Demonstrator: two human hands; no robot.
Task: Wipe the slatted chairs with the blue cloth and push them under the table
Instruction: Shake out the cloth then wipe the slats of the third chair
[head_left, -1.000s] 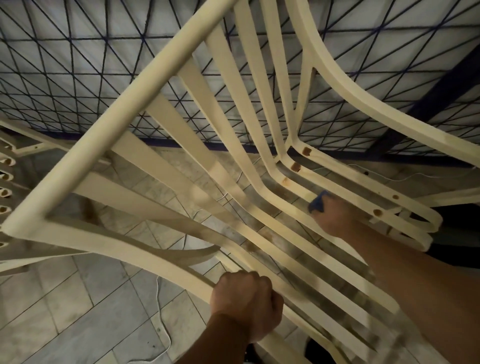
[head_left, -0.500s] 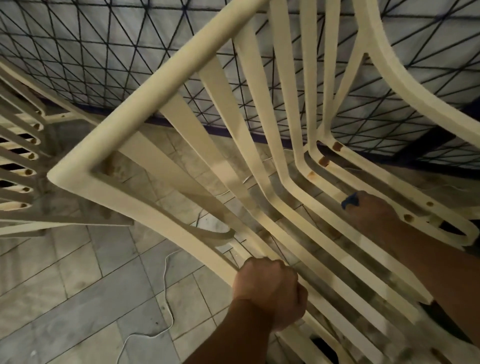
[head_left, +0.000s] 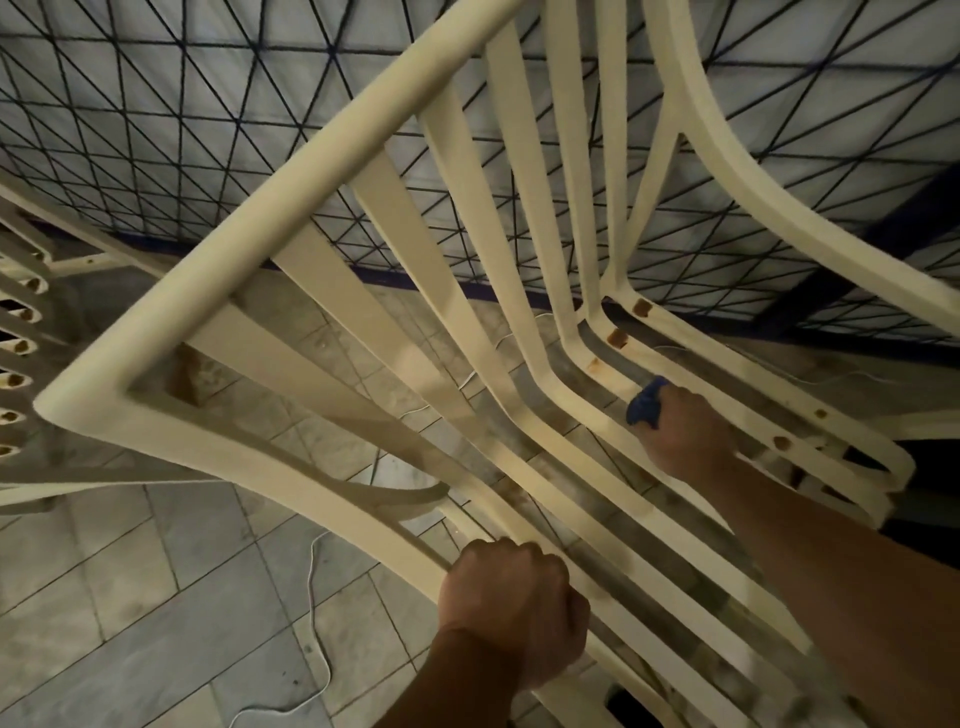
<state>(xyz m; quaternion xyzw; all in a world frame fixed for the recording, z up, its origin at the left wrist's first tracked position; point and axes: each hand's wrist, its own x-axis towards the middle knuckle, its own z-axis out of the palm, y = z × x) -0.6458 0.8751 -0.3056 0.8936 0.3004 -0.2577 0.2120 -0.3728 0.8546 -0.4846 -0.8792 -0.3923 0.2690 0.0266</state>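
The cream plastic slatted chair (head_left: 467, 218) has smooth curved slats with wide gaps. The left hand (head_left: 511, 618) grips its side rail; the right hand (head_left: 685, 436) holds the crumpled blue cloth (head_left: 644, 408) on a slat.

The chair (head_left: 270, 221) is cream all over, with rust-brown spots (head_left: 642, 307) dotted along its slats. The cloth (head_left: 644, 402) is bright blue. The other chair (head_left: 67, 265), at the left, is the same cream, its holes brown inside. The floor (head_left: 130, 597) is pale grey tile, faintly mottled. The screen (head_left: 208, 130) behind is whitish, crossed by dark lines, perhaps navy, forming triangles. The cord (head_left: 311, 587) is white.
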